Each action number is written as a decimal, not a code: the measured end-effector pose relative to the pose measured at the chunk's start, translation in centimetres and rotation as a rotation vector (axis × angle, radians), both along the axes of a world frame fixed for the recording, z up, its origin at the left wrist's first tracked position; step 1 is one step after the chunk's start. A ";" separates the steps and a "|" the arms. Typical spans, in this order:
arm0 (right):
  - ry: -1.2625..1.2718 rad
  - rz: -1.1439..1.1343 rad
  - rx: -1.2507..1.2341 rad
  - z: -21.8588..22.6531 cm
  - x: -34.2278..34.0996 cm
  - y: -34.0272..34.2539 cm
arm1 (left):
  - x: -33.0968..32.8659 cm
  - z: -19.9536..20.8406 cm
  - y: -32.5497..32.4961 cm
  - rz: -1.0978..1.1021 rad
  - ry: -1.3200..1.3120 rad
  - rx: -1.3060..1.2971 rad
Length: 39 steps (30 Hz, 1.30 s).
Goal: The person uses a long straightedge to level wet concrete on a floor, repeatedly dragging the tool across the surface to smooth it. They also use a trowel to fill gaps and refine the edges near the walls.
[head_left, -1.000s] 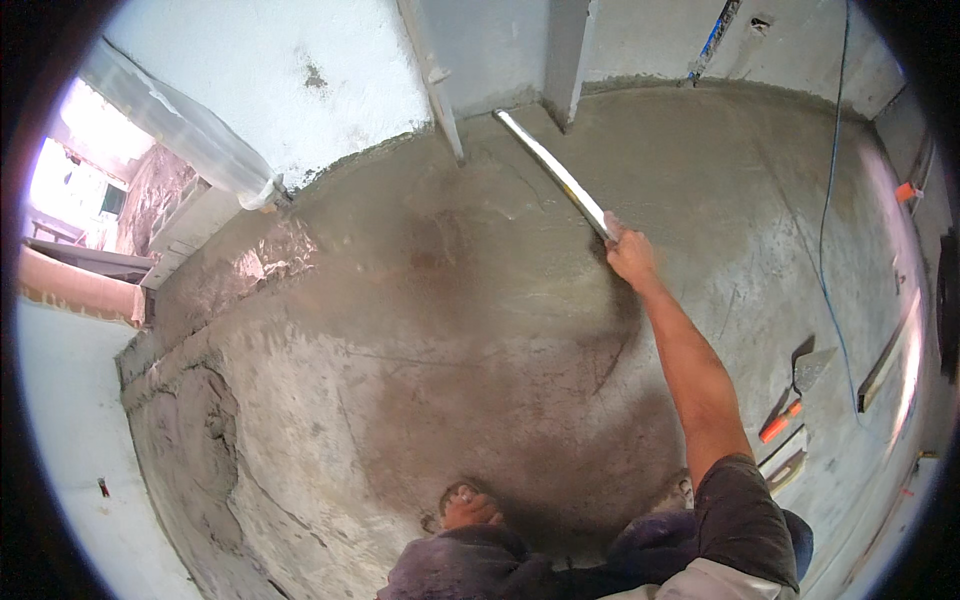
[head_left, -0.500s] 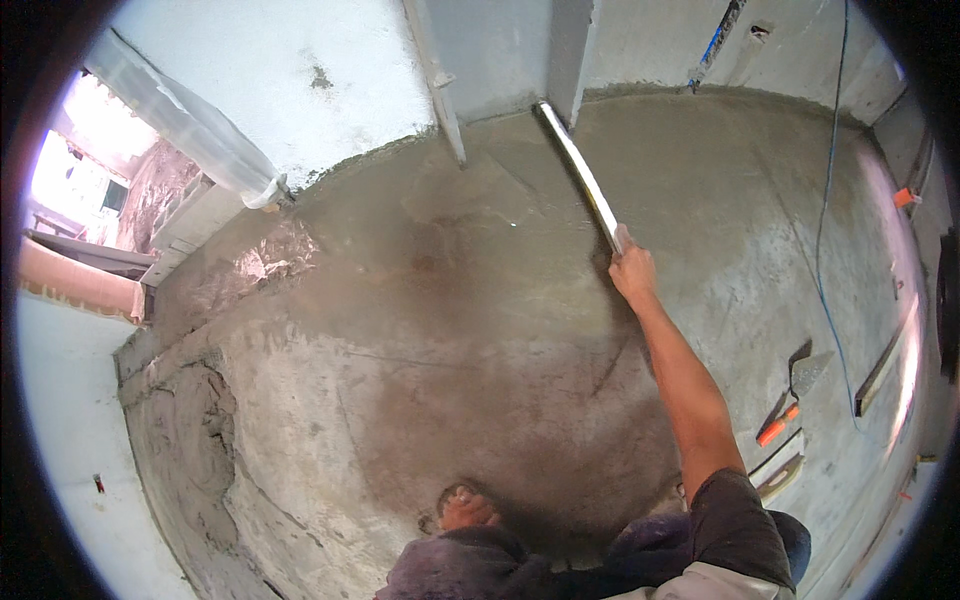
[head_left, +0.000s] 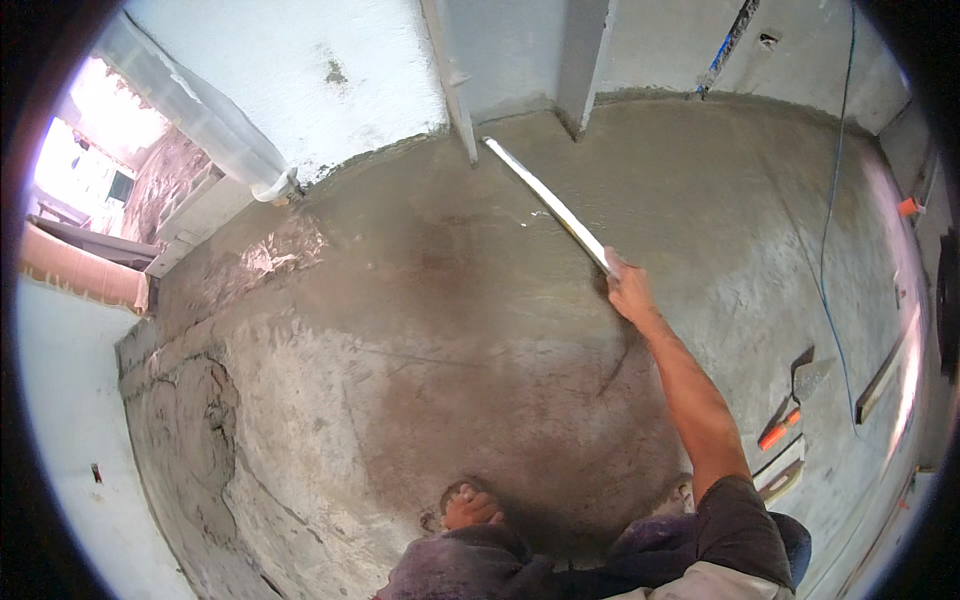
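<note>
My right hand (head_left: 630, 290) is closed round the near end of a long, shiny metal straightedge (head_left: 548, 200). The bar lies slanting over damp grey mortar (head_left: 400, 215), its far end close to the foot of the left upright slab (head_left: 455, 90). My right arm reaches forward and is nearly straight. No part of my left hand shows. A bare foot (head_left: 470, 507) pokes out past my left knee at the lower edge.
A pointing trowel (head_left: 800, 395) with an orange handle and a float (head_left: 782, 475) lie on the floor at right. Beyond them are a wooden batten (head_left: 880, 385) and a blue cable (head_left: 824, 240). Rough mortar (head_left: 195, 420) covers the left side. A second upright slab (head_left: 585, 70) stands at the back.
The straightedge's far end has swung left, from beside the right upright slab to near the left one. My right hand has shifted slightly left and nearer, still gripping it.
</note>
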State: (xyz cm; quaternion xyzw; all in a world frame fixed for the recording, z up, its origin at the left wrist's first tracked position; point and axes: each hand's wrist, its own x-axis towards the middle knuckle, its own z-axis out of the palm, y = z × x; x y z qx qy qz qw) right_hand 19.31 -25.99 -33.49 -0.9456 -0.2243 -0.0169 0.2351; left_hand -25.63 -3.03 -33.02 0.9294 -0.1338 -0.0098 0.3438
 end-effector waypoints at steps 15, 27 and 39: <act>-0.050 0.074 -0.112 2.9 4.8 0.9 | -1.1 -1.4 -0.5 0.037 0.022 0.098; 0.109 -0.052 -0.353 3.4 5.6 1.7 | -1.5 -2.1 -0.8 0.105 0.014 0.037; 0.015 -0.176 -0.140 4.0 -1.5 -4.9 | -0.5 1.1 -0.9 0.099 0.136 0.141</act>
